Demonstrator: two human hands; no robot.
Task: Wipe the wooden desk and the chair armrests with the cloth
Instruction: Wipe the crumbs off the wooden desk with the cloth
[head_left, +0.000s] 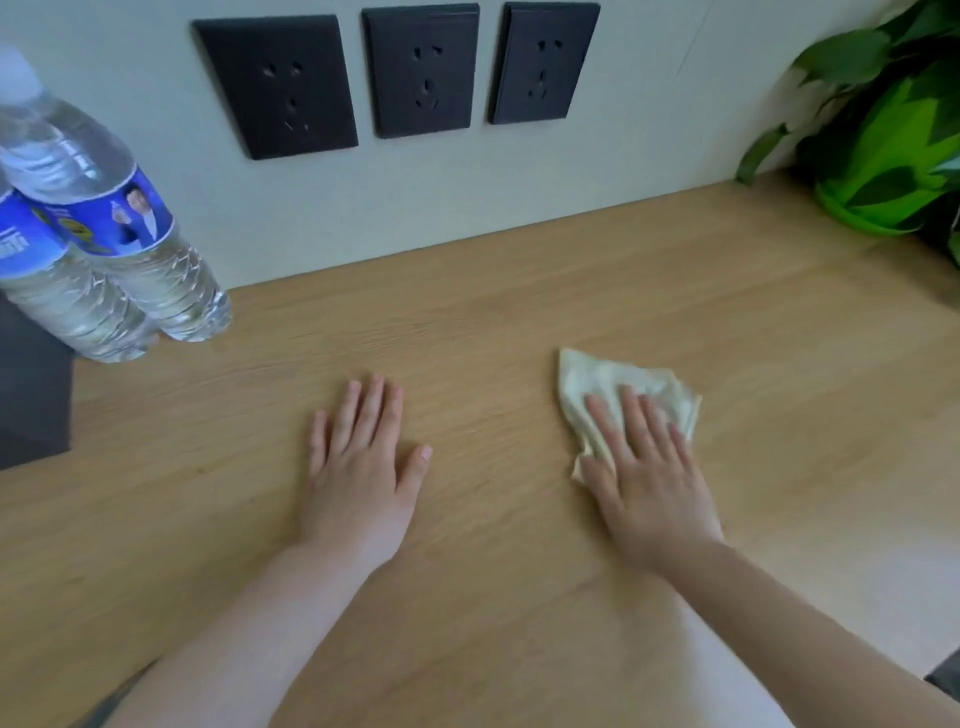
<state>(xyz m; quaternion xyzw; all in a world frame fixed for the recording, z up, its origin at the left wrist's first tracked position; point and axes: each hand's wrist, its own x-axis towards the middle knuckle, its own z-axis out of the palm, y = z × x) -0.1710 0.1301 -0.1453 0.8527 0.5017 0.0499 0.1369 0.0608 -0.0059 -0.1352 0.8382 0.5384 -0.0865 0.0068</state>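
Note:
The wooden desk (493, 291) fills most of the view. A crumpled pale yellow cloth (608, 384) lies on it right of centre. My right hand (647, 467) lies flat on the cloth's near half, fingers spread, pressing it to the wood. My left hand (363, 462) rests palm down on bare desk to the left of the cloth, fingers apart and holding nothing. No chair or armrest is in view.
Two clear water bottles with blue labels (104, 223) stand at the far left by the wall. A dark object (31, 389) sits at the left edge. Three black wall sockets (421, 73) are above the desk. A plant in a green pot (883, 156) occupies the far right corner.

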